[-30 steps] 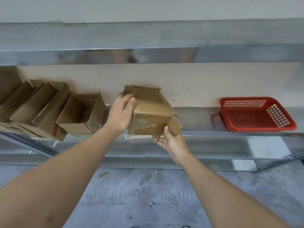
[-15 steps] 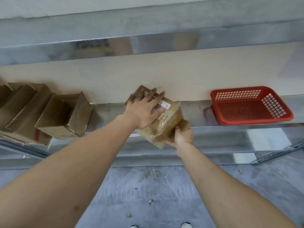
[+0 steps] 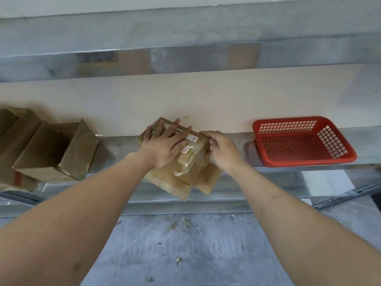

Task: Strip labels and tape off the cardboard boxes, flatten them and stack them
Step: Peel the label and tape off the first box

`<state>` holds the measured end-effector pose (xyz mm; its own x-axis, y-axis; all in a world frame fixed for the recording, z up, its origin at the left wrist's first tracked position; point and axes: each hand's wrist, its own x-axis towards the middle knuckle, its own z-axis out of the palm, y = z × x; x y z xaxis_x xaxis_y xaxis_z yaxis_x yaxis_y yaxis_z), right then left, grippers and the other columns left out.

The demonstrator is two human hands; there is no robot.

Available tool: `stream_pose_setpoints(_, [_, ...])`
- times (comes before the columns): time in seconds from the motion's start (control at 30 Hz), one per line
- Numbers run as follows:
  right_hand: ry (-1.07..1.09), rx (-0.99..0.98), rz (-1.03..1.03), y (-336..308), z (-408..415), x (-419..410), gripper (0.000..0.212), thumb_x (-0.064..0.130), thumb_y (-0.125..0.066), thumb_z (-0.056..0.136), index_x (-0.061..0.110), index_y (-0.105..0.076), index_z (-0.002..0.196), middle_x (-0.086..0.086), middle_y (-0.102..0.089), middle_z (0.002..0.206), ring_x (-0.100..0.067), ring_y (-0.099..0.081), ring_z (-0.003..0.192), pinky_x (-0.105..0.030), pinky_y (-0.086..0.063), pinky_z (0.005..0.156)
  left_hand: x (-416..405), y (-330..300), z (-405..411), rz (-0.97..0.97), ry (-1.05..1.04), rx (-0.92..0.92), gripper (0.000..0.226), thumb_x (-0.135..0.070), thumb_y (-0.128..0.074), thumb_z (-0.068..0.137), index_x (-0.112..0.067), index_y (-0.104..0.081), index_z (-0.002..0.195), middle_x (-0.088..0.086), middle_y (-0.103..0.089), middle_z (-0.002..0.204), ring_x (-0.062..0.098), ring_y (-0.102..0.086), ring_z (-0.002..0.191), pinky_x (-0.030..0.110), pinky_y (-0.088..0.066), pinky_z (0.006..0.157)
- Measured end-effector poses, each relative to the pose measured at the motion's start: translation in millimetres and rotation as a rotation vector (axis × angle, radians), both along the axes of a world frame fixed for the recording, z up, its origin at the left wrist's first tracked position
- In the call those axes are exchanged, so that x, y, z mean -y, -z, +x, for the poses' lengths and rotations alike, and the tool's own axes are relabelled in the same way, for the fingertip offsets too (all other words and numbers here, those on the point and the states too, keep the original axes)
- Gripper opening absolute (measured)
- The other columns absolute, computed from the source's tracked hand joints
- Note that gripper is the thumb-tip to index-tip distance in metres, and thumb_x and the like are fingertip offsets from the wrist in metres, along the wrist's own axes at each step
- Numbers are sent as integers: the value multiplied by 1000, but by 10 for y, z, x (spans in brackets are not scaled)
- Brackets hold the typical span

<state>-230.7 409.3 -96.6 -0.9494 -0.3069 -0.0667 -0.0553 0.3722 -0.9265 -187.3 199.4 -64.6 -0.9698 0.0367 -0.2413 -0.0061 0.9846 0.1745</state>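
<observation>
Left hand (image 3: 165, 147) flat on top of the cardboard box (image 3: 185, 162), fingers straight and spread, pressing, not curled. Right hand (image 3: 221, 149) at the box's right side, fingers bent around its far corner, holding it. Box on the front edge of the metal shelf (image 3: 268, 182), flaps hanging over. White labels (image 3: 190, 138) and clear tape (image 3: 183, 168) on the box; print too small to read. To the left, other boxes (image 3: 51, 149) leaning in a row; to the right, red basket (image 3: 303, 141).
</observation>
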Motion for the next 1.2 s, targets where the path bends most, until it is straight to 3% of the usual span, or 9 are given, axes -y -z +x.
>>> stream_pose_setpoints(0.1, [48,21,-39,-3,-163,-51,37,-11,-51,99,12,-77,111,3,-69,105,-21,-69,106,-46,-59,96,14,17,-25,8,-15,-9,49,-64,-11,104,-67,3,150,-22,13,168,26,13,157,57,10,123])
stream_pose_setpoints(0.4, [219,-394,300,-215,-179,-42,21,3,-65,91,15,-82,97,-3,-78,98,-20,-71,95,-21,-46,81,-361,-14,3,-63,-286,-35,52,-59,-10,104,-58,3,155,-8,2,171,40,7,156,63,2,122])
stream_pose_setpoints(0.57, [316,-42,-62,-272,-23,-104,18,11,-69,90,26,-78,86,8,-77,84,-15,-75,83,-33,-61,84,-534,-40,-73,-45,-420,-5,54,-54,-10,106,-53,6,157,-4,5,171,43,9,155,68,3,120])
stream_pose_setpoints(0.77, [259,207,-290,-257,44,-157,14,7,-59,102,17,-69,100,-3,-70,95,-13,-74,81,-26,-60,84,-538,-23,-138,-43,-419,-30,53,-51,-11,107,-51,1,158,-1,3,171,45,9,154,69,5,119])
stream_pose_setpoints(0.87, [322,255,-399,-287,-50,-99,21,3,-56,102,18,-57,116,-9,-65,94,-9,-74,73,-34,-63,85,-483,31,-149,-8,-205,-211,50,-34,-34,109,-44,-27,158,3,-9,171,40,-6,156,62,-18,122])
stream_pose_setpoints(0.93, [388,252,-395,-308,-116,-51,17,2,-60,100,14,-58,112,-12,-67,92,-13,-74,68,-36,-64,81,-481,79,-157,75,-8,-324,49,-12,-51,102,-32,-52,148,3,-34,163,39,-34,146,57,-47,104])
stream_pose_setpoints(1.0, [440,231,-332,-286,-179,-9,8,2,-66,96,10,-67,98,-11,-71,87,-16,-74,65,-40,-65,81,-476,110,-160,197,-10,-370,44,-3,-56,98,-22,-66,136,3,-54,147,39,-51,131,52,-55,90])
stream_pose_setpoints(1.07, [480,247,-318,-238,-230,35,11,4,-71,94,12,-73,87,-9,-74,82,-17,-74,65,-41,-65,82,-439,163,-175,293,-20,-401,42,-1,-56,96,-17,-69,132,5,-59,145,36,-54,132,55,-49,103])
stream_pose_setpoints(1.2, [429,300,-324,-219,-242,115,20,30,-81,90,11,-78,83,-1,-77,74,-16,-76,72,-31,-64,77,-357,134,-132,314,70,-324,45,-11,-49,100,-15,-58,144,4,-43,158,24,-35,148,41,-6,129])
